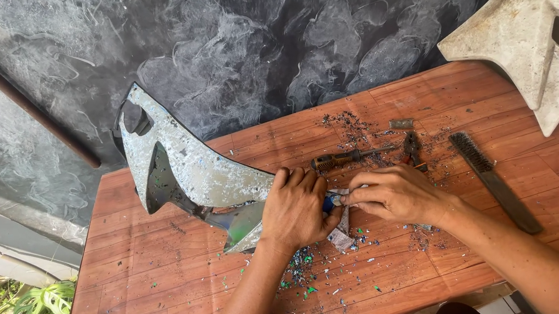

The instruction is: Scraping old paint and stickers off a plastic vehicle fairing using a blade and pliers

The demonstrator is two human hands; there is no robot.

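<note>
The work in hand looks like stripping old paint from a curved body panel (pixel 185 167) that lies on the wooden counter (pixel 153 301). The left hand (pixel 294 206) presses down on the panel's narrow lower tip, its fingers (pixel 301 179) curled together over the edge and pinning it. The right hand (pixel 396 195) meets it from the other side, fingers pinched shut on a small scrap or blade with a blue bit (pixel 331 202) between the two hands; what exactly it is I cannot tell. Paint flakes (pixel 303 264) lie scattered just below the fingers, toward the person. Just beyond the fingers lies a screwdriver (pixel 342 158), with pliers (pixel 411 148) beside it, and a wire brush (pixel 493 180) sits well to the right of the right hand. A pale second panel (pixel 541 29) leans far beyond it. The next move probably calls for a steady hold on the tip and a careful pull or scrape at the same spot.
</note>
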